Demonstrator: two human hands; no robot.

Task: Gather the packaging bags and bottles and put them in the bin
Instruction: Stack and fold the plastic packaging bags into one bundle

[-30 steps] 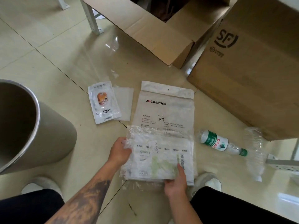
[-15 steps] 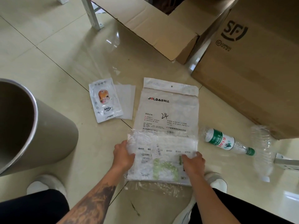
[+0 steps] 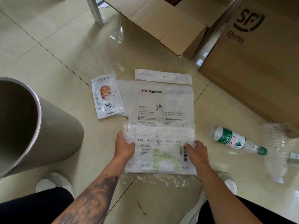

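1. Crinkled clear plastic packaging bag with green print (image 3: 159,151) lies flat on the glossy beige tiled floor (image 3: 53,50), between the person's two hands and just ahead of the knees.
2. Left hand (image 3: 123,147) clamps the bag's left edge, thumb on top and the other fingers tucked under; right hand (image 3: 196,151) presses on its right edge with fingers (image 3: 188,145) curled onto the plastic.
3. Under its far edge sits a larger white flat bag (image 3: 163,97) printed "JOLDA", with "24" handwritten in black; the small print is too fine to read.
4. Left of that lies a small white pouch with an orange picture (image 3: 106,96), resting partly on a thin clear sheet (image 3: 124,89).
5. Right of the hands, a clear plastic bottle with a green-and-white label and green cap (image 3: 234,139) lies on its side, its label in Chinese characters; an empty clear bottle (image 3: 275,151) lies just beyond its cap.
6. Grey round bin with a metal rim (image 3: 53,136) stands at the left, mouth open, with bare floor between it and the bags.
7. Brown cardboard box marked "SF" (image 3: 252,62) and an opened carton (image 3: 163,25) close off the far right.
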